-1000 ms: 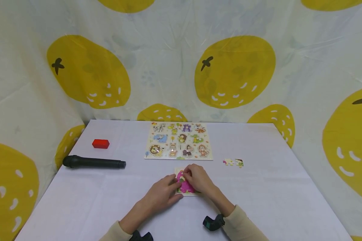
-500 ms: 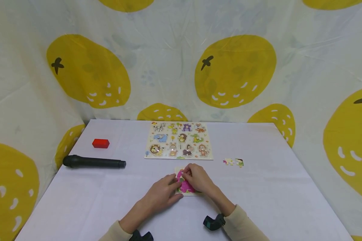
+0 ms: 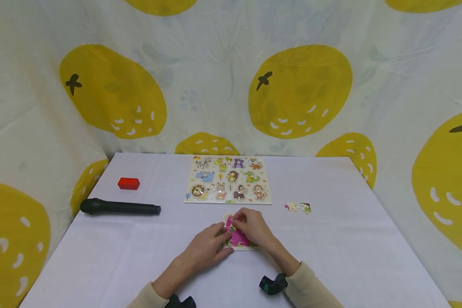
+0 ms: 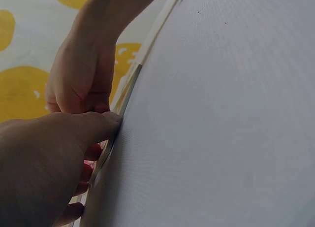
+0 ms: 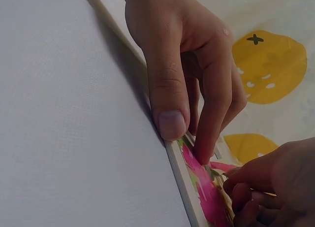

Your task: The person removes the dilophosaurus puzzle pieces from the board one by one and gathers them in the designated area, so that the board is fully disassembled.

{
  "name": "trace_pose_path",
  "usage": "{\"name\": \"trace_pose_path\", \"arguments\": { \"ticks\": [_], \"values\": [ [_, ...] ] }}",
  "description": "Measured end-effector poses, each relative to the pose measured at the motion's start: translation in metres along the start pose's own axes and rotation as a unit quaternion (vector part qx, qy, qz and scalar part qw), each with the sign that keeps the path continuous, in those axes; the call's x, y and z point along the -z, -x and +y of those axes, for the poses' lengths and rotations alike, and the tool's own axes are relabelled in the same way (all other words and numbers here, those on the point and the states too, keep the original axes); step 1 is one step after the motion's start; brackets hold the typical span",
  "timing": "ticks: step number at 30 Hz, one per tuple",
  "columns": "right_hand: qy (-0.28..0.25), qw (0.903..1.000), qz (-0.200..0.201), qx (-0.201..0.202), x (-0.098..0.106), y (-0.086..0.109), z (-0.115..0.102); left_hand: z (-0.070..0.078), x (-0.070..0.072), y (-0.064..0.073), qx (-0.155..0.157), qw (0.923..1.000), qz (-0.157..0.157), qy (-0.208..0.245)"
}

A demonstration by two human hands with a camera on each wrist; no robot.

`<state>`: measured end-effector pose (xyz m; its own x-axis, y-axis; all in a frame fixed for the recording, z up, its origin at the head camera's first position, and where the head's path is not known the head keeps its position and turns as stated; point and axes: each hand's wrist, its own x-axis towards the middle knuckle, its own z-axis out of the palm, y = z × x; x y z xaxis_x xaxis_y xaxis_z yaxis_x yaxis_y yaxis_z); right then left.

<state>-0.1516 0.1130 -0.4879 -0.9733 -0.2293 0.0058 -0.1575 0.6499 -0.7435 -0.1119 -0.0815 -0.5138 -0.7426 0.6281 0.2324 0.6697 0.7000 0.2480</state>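
A small jigsaw puzzle board [image 3: 238, 240] with a pink picture lies on the white table, partly covered by both hands. My left hand [image 3: 207, 245] holds its left side: in the right wrist view the thumb presses on the near edge while a fingertip touches the picture. My right hand [image 3: 254, 229] reaches over the board from the right. Its thumb and index finger pinch a small puzzle piece [image 5: 215, 173] near the upper left of the picture, mostly hidden by the fingertips. Two loose jigsaw pieces, one yellowish [image 3: 292, 207] and one darker [image 3: 306, 208], lie to the right.
Behind the hands lies a larger animal puzzle board [image 3: 228, 179]. A black microphone [image 3: 119, 207] and a red block [image 3: 128, 184] are on the left of the table. A patterned curtain [image 3: 208, 85] stands around the back and sides.
My right hand's fingers have shifted very slightly up and to the left over the board. My left hand and the loose pieces have stayed put.
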Motion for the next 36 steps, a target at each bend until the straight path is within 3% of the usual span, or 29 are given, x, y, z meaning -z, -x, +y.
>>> {"name": "trace_pose_path", "arguments": {
  "ticks": [13,19,36],
  "values": [
    [-0.047,0.9979,0.018,-0.041,0.014,0.002,0.006,0.002,0.002,0.001,0.016,0.9996,-0.021,0.004],
    [-0.064,0.9957,0.042,-0.052,0.025,0.003,0.015,0.001,0.002,0.001,0.015,0.9997,-0.017,0.000],
    [-0.026,0.9863,0.124,-0.106,0.064,0.009,0.062,0.002,0.001,0.001,0.016,0.9998,-0.008,0.004]
  ]
}}
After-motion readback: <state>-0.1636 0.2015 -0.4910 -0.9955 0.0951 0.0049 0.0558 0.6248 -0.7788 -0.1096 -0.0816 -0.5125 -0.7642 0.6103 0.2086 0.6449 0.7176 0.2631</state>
